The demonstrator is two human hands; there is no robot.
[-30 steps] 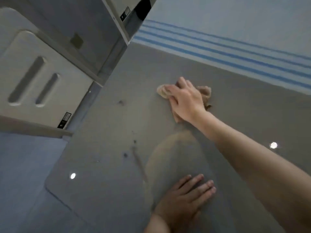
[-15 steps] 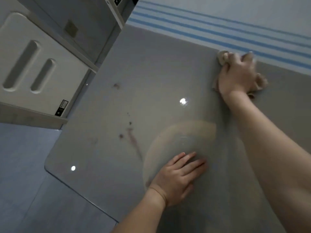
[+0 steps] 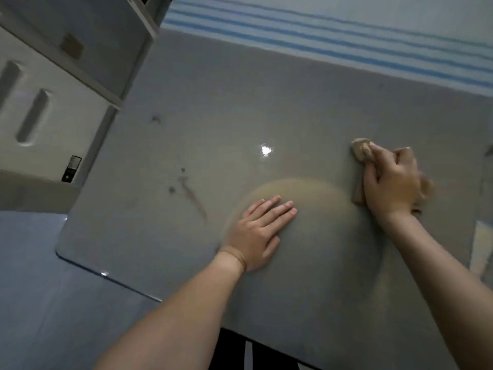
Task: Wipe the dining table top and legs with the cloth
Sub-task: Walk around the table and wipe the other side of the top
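Note:
A glossy grey dining table top [image 3: 213, 89] fills most of the view. My right hand [image 3: 390, 182] presses a crumpled tan cloth [image 3: 360, 150] onto the table at the right; the fingers are curled over the cloth, which sticks out beyond my fingertips and under my palm. My left hand [image 3: 260, 231] lies flat on the table near the front edge, fingers straight and together. Dark reddish smears and spots [image 3: 190, 192] mark the surface left of my left hand. The table legs are hidden.
A white cabinet with two slot handles [image 3: 34, 116] stands close to the table's left edge. The wall behind the table carries blue stripes [image 3: 333, 41]. Bluish floor [image 3: 40, 303] shows off the table's front-left rounded corner. A small spot [image 3: 155, 119] sits farther back.
My right hand has dragged the cloth from the far edge by the striped wall back toward me. My left hand stays flat in the same place.

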